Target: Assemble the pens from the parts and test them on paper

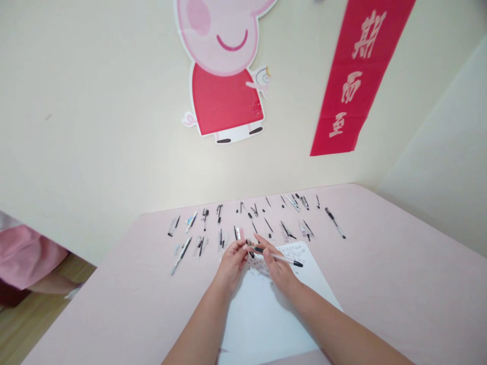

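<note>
A pen (pixel 283 257) with a see-through barrel and black ends lies across my right hand (pixel 279 268), whose fingers are closed around it. Its black end points to the right, over the paper. At the pen's other end, the fingertips of my left hand (pixel 234 261) are pinched together; whether a small part is also between them cannot be made out. Both hands are above a white sheet of paper (pixel 254 324) with rows of dark marks on its upper part. Just beyond my fingers lie a pink piece (pixel 241 233) and several pen parts, partly hidden.
Two rows of pens and pen parts line the far side of the pink table (pixel 380 284), among them a whole pen (pixel 335 223) at right and another pen (pixel 181 256) at left. Behind stands a wall with a cartoon pig cutout (pixel 228 101). Someone in pink clothing (pixel 30 256) is at far left.
</note>
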`<state>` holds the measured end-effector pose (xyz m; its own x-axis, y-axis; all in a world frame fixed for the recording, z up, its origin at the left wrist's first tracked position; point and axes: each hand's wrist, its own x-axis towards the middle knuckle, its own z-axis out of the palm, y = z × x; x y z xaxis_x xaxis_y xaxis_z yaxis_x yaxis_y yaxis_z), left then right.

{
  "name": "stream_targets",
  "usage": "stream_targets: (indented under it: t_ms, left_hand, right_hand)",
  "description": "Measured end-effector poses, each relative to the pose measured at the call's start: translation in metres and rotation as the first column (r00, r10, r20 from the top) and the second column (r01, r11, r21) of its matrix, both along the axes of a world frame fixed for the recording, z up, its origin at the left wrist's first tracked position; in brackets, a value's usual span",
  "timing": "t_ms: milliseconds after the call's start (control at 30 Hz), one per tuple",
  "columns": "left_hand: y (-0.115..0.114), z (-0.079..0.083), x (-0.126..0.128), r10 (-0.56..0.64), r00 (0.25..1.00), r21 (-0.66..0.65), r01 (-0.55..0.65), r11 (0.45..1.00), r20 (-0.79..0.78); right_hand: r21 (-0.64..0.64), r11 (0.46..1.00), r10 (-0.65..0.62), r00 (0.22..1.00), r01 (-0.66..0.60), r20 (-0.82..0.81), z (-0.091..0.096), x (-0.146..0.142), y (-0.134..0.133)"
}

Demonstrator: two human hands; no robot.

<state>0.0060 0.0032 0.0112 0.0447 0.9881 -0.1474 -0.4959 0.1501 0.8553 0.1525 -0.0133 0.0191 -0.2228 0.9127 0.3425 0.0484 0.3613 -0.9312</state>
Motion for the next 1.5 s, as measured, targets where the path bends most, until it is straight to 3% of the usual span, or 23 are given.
stream_targets:
  t_ms: [300, 433, 533, 667, 1033, 1500]
  left_hand:
    - [0.001, -0.001, -0.003, 0.075, 0.994, 0.066, -0.07, 0.995, -0.075]
    - [-0.001, -0.001, 0.001, 0.029, 0.994, 0.098, -0.018, 0.995, -0.109]
    - [-0.004, -0.003, 0.005, -0.021, 0.98, 0.098, 0.041, 0.994, -0.198]
    - [-0.004, -0.003, 0.005, 0.003, 0.932, 0.144, 0.053, 0.988, -0.362]
    - [-0.004, 0.002, 0.004, 0.018, 0.925, 0.198, 0.062, 0.978, -0.38]
    - [-0.007, 0.004, 0.007, -0.095, 0.964, 0.107, 0.125, 0.986, -0.249]
  right_hand:
    - [0.003, 0.993, -0.117, 0.993, 0.117, -0.007, -0.002, 0.002, 0.004]
    - [-0.008, 0.978, -0.209, 0.978, 0.209, -0.022, 0.001, 0.003, 0.006]
    - [-0.021, 0.962, -0.273, 0.961, 0.273, -0.038, 0.001, 0.003, 0.007]
    - [-0.037, 0.953, -0.302, 0.952, 0.301, -0.043, 0.0, 0.004, 0.01]
    - [-0.114, 0.961, -0.263, 0.962, 0.254, -0.069, -0.002, 0.005, 0.012]
    - [-0.214, 0.961, -0.203, 0.971, 0.174, -0.124, -0.01, 0.001, 0.019]
